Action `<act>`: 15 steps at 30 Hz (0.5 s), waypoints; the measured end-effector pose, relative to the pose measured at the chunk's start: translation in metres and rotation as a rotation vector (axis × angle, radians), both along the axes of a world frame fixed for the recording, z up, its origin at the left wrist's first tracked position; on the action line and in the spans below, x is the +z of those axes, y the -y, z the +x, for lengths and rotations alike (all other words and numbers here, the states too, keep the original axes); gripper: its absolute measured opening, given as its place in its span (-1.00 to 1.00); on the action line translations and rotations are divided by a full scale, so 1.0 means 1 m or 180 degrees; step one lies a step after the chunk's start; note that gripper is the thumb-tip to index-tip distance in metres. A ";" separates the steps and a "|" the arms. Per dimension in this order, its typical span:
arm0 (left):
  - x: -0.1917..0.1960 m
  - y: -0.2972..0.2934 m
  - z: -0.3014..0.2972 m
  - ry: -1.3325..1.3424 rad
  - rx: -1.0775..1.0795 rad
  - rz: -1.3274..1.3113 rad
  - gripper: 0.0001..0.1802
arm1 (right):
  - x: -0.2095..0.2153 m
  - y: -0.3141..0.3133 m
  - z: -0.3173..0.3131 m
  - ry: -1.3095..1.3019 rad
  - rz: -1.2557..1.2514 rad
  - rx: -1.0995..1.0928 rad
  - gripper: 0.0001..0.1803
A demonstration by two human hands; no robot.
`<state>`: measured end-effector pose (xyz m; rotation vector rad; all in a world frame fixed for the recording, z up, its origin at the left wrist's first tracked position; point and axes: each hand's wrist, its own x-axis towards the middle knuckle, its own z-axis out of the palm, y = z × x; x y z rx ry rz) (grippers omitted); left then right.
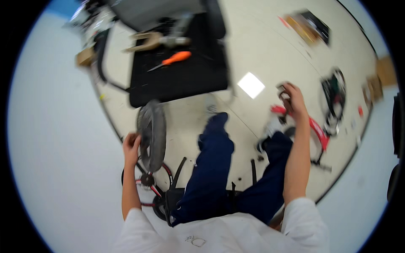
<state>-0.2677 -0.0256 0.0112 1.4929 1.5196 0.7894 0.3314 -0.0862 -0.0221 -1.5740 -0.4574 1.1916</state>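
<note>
My left hand [132, 145] grips the rim side of a small black wheel with a thick tyre [158, 139], held upright beside my left leg. Its fingers curl over the wheel's left side. Out to the right, my raised right hand [294, 101] is closed around a small dark piece [283, 93], which is too blurred to name. Ahead of me a chair's black seat [177, 80] carries an orange-handled screwdriver [176, 57], a beige fork-shaped part [147, 42] and grey metal parts [177, 36].
Below my right hand, a red curved frame part [317, 131] lies on the floor. A black wheeled item [335, 95] lies farther right. Red-and-black spoked wheels [147, 180] sit at lower left. Cardboard boxes [374, 87] stand along the right wall; a flat dark box [316, 26] lies beyond.
</note>
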 end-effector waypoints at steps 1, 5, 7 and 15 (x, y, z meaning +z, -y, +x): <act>-0.026 0.008 -0.019 -0.0551 -0.0147 -0.0138 -0.83 | 0.000 0.003 0.010 -0.0099 0.0019 0.0167 -0.71; -0.148 0.032 -0.035 -0.1532 -0.0515 -0.0380 -0.78 | 0.000 0.039 0.058 0.0242 -0.0335 -0.0333 -0.65; -0.205 0.034 -0.035 -0.1914 -0.0703 -0.0393 -0.78 | -0.007 0.072 0.086 0.0431 -0.0435 -0.0892 -0.66; -0.306 0.021 -0.029 -0.2678 -0.0136 -0.1251 -0.66 | -0.065 0.277 0.134 0.0779 -0.1740 -0.1497 -0.66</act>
